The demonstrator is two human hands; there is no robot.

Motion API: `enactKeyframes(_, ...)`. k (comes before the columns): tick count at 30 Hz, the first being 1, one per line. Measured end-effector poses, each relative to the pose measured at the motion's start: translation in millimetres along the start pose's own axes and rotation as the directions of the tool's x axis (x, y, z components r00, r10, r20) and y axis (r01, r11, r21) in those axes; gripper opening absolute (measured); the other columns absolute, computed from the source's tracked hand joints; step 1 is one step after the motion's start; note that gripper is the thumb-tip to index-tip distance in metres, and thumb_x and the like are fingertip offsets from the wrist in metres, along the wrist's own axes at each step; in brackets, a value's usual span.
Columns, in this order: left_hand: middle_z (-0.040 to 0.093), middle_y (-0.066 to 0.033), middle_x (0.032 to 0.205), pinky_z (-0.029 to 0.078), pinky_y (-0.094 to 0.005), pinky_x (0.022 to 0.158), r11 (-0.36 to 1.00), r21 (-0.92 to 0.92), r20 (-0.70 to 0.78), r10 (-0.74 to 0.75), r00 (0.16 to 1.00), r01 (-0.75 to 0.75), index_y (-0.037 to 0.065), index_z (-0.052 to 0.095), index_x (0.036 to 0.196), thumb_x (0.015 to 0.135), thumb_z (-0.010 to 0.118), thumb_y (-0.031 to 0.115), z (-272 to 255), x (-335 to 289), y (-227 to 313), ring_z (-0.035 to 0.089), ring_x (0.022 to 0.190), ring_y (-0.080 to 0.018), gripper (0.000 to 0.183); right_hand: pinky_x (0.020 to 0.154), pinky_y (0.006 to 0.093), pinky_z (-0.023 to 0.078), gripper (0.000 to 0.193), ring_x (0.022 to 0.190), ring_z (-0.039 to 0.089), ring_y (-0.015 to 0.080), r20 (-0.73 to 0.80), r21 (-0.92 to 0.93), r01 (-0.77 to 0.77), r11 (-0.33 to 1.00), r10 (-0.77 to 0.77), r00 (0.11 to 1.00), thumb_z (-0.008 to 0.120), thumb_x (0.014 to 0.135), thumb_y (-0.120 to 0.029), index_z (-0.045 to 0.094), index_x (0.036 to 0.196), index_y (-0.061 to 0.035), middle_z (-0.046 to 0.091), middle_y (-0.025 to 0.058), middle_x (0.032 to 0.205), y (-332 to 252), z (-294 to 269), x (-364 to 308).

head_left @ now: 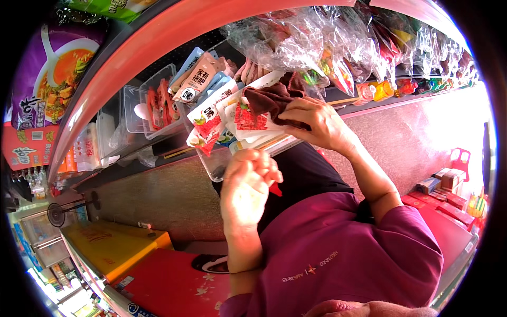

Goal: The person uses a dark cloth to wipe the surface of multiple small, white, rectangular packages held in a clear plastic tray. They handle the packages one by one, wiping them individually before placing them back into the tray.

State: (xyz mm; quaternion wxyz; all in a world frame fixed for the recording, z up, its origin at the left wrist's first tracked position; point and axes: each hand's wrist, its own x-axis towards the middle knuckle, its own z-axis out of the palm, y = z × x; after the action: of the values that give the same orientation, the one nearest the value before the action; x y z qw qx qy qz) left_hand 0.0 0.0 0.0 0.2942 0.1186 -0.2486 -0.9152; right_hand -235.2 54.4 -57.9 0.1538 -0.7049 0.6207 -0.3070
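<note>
My right hand (315,122) is closed on a dark brown cloth (275,99), pressed over small snack packets in a box on the shelf. White and red packets (252,117) show under the cloth's edge. My left hand (246,186) is raised in front of the shelf with its palm turned up and its fingers loosely bent and apart; nothing shows in it. Just behind it is the corner of a clear plastic bin (214,165). A red and white packet (207,132) leans out over that bin's side.
Left of the packets stands a clear tub (150,124) with red packets. Bags in clear wrap (322,42) hang along the upper right, above bottles (383,91). A purple noodle packet (58,74) sits far left. Red boxes (174,280) and a yellow box (113,245) lie low down.
</note>
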Motion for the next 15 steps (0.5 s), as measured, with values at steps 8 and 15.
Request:
enactKeyframes(8, 0.059, -0.0039, 0.104, 0.044, -0.0441, 0.083, 0.988, 0.077, -0.201, 0.15, 0.968, -0.137, 0.013, 0.056, 0.109, 0.097, 0.053, 0.024, -16.2, -8.8, 27.0, 0.053, 0.097, -0.0207, 0.017, 0.092, 0.0419, 0.047, 0.045, 0.107, 0.056, 0.0349, -0.106, -0.259, -0.109, 0.96, 0.084, 0.991, 0.07, 0.079, -0.018, 0.058, 0.119, -0.0036, 0.055, 0.0153, 0.121, -4.8, 7.8, 14.2)
enactKeyframes(15, 0.06, -0.0038, 0.102, 0.046, -0.0421, 0.081, 0.986, 0.125, -0.221, 0.135, 0.966, -0.109, 0.012, 0.058, 0.111, 0.096, 0.053, 0.023, -21.5, -10.6, 17.4, 0.055, 0.095, -0.0205, 0.019, 0.08, 0.0364, 0.05, 0.023, 0.09, 0.061, 0.0272, -0.297, 0.102, -0.119, 0.988, 0.144, 0.944, 0.058, 0.081, -0.003, 0.062, 0.103, 0.0006, 0.061, 0.0154, 0.099, 5.0, 0.8, 31.3)
